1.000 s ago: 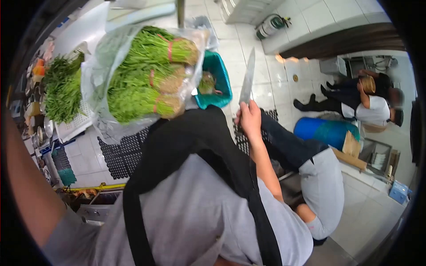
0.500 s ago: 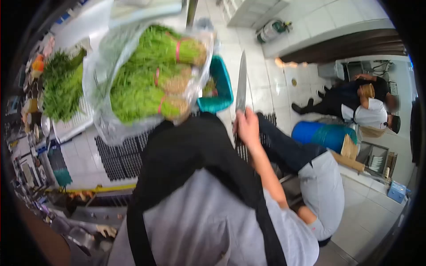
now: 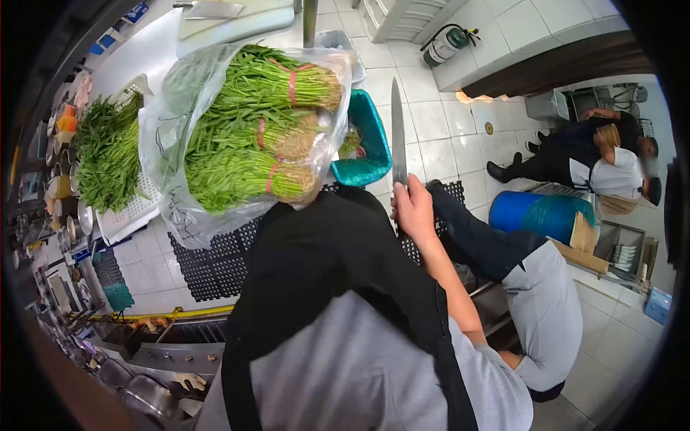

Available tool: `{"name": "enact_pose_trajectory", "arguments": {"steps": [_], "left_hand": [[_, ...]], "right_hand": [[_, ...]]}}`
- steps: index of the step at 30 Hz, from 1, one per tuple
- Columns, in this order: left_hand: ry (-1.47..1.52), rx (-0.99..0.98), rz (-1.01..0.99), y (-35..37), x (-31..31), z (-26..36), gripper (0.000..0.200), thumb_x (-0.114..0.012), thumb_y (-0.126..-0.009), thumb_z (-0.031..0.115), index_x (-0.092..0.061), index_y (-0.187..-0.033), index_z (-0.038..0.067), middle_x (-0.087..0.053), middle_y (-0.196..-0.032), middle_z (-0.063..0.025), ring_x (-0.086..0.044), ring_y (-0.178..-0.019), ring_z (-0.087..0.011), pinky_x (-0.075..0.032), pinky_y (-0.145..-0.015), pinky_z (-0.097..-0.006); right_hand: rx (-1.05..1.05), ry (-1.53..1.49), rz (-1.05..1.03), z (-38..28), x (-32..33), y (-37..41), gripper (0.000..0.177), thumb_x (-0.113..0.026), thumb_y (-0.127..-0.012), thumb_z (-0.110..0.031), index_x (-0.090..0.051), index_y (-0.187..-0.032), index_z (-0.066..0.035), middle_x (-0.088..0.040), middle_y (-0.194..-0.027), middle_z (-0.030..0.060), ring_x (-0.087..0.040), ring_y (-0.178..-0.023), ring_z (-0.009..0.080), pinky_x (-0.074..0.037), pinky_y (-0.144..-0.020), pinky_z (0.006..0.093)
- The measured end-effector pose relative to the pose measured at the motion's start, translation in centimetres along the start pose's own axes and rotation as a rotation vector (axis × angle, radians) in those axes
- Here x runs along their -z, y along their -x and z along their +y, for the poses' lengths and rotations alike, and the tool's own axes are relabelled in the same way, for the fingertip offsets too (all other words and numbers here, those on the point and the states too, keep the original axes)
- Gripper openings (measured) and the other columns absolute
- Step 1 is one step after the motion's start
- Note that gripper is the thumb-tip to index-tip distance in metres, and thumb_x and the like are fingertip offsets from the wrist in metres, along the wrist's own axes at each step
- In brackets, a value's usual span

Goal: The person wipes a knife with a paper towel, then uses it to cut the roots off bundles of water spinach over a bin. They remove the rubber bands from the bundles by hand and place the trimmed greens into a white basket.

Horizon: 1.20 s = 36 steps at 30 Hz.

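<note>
My right hand [image 3: 415, 208] is closed round the handle of a long knife [image 3: 397, 122], its blade pointing away from me over the tiled floor. To its left stands a bin [image 3: 369, 144] lined with a teal bag, with some plant scraps inside. A clear plastic bag [image 3: 162, 136] lies open on the counter, holding bunches of leafy greens [image 3: 237, 161] with roots, tied with pink bands. Loose greens [image 3: 108, 151] rest on a white perforated basket [image 3: 136, 208] farther left. I do not see my left hand; a dark blurred shape fills the lower left corner.
A cleaver [image 3: 215, 9] lies on a cutting board [image 3: 233, 29] at the counter's far end. Close on my right is a person in a grey shirt [image 3: 543, 309]. Beyond are a blue barrel [image 3: 521, 215], other people [image 3: 589, 158] and a fire extinguisher [image 3: 447, 47]. Black mats [image 3: 208, 266] cover the floor.
The whole view has shifted slightly right and down and looks sharper. My right hand keeps hold of the knife, with its blade still pointing away. The greens stay in the bag.
</note>
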<state>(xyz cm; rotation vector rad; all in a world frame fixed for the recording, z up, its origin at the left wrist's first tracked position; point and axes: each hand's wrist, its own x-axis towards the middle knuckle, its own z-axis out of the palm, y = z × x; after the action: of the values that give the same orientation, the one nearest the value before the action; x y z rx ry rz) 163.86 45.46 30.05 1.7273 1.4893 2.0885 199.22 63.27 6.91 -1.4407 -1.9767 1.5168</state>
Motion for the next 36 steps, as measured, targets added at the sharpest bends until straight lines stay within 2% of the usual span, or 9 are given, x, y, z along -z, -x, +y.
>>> {"name": "enact_pose_trajectory", "arguments": {"steps": [9,10,11,13,15,18,26,31,36], "left_hand": [[-0.146,-0.323,-0.144,-10.0,0.8,8.4,0.027,-0.079,-0.092,0.019,-0.080,-0.108,-0.003,-0.077,-0.100,-0.0111,-0.074,-0.094,-0.0228,-0.058,-0.088,-0.0377],[-0.299,0.051,-0.064,-7.3,-2.9,6.1,0.023,-0.083,-0.091,0.019,-0.079,-0.101,-0.002,-0.076,-0.098,-0.0133,-0.074,-0.092,-0.0267,-0.058,-0.086,-0.0415],[-0.417,0.332,-0.448,-7.2,-4.0,2.4,0.031,-0.086,-0.095,0.027,-0.081,-0.110,0.000,-0.081,-0.104,-0.0154,-0.077,-0.110,-0.0337,-0.059,-0.097,-0.0447],[-0.630,0.301,-0.708,-2.9,-6.2,-9.6,0.055,-0.091,-0.087,0.018,-0.075,-0.137,0.001,-0.077,-0.127,-0.0213,-0.070,-0.124,-0.0448,-0.057,-0.107,-0.0500],[-0.851,0.231,-0.869,1.4,-5.3,-19.2,0.094,-0.094,-0.079,0.018,-0.053,-0.161,0.001,-0.058,-0.159,-0.0211,-0.055,-0.148,-0.0422,-0.045,-0.123,-0.0537],[-1.105,0.193,-0.904,6.5,-4.2,-27.6,0.115,-0.098,-0.065,0.017,-0.044,-0.167,0.006,-0.058,-0.155,-0.0191,-0.052,-0.151,-0.0410,-0.033,-0.129,-0.0680],[-1.138,0.250,-1.075,2.7,-3.3,-26.0,0.098,-0.102,-0.061,0.020,-0.058,-0.148,0.011,-0.067,-0.129,-0.0100,-0.062,-0.134,-0.0353,-0.037,-0.128,-0.0645],[-1.047,0.260,-1.196,0.9,-1.2,-24.9,0.090,-0.103,-0.061,0.019,-0.066,-0.142,0.016,-0.069,-0.128,-0.0075,-0.063,-0.132,-0.0333,-0.045,-0.110,-0.0534],[-0.991,0.262,-1.377,0.0,-0.3,-23.2,0.084,-0.103,-0.059,0.020,-0.071,-0.137,0.016,-0.070,-0.124,-0.0078,-0.065,-0.130,-0.0321,-0.045,-0.110,-0.0525]], "right_hand": [[0.136,-0.016,0.066,0.4,0.3,-1.6,0.022,-0.061,-0.115,-0.024,-0.062,-0.107,-0.003,-0.066,-0.064,0.0115,-0.072,-0.055,0.0245,-0.054,-0.053,0.0420],[0.157,0.024,0.081,0.9,0.0,-1.9,0.023,-0.062,-0.113,-0.023,-0.063,-0.106,-0.002,-0.067,-0.065,0.0171,-0.074,-0.058,0.0326,-0.055,-0.057,0.0481],[0.148,0.004,0.094,1.1,0.0,-2.1,0.022,-0.062,-0.112,-0.022,-0.063,-0.106,-0.001,-0.068,-0.066,0.0210,-0.075,-0.062,0.0385,-0.056,-0.061,0.0516],[0.177,0.032,0.097,1.9,0.3,-2.3,0.023,-0.063,-0.110,-0.022,-0.063,-0.105,0.000,-0.070,-0.069,0.0218,-0.076,-0.065,0.0399,-0.056,-0.063,0.0516],[0.205,0.076,0.095,2.3,0.2,-3.1,0.023,-0.063,-0.110,-0.022,-0.063,-0.105,0.000,-0.070,-0.069,0.0217,-0.076,-0.066,0.0398,-0.056,-0.063,0.0514],[0.144,0.037,0.041,-0.3,0.3,-1.9,0.022,-0.065,-0.110,-0.021,-0.063,-0.104,0.000,-0.070,-0.068,0.0196,-0.075,-0.067,0.0381,-0.055,-0.064,0.0495],[0.180,0.186,0.015,-0.7,-1.0,-1.3,0.022,-0.067,-0.110,-0.023,-0.066,-0.112,-0.001,-0.073,-0.077,0.0244,-0.074,-0.076,0.0474,-0.054,-0.070,0.0565],[0.130,0.201,-0.018,-1.2,-1.3,-0.9,0.023,-0.067,-0.108,-0.025,-0.067,-0.116,-0.003,-0.072,-0.081,0.0270,-0.072,-0.082,0.0523,-0.053,-0.073,0.0611],[0.187,0.285,0.017,-3.5,-1.7,-1.4,0.025,-0.067,-0.108,-0.027,-0.067,-0.116,-0.003,-0.073,-0.084,0.0281,-0.072,-0.088,0.0539,-0.054,-0.079,0.0617]]}}
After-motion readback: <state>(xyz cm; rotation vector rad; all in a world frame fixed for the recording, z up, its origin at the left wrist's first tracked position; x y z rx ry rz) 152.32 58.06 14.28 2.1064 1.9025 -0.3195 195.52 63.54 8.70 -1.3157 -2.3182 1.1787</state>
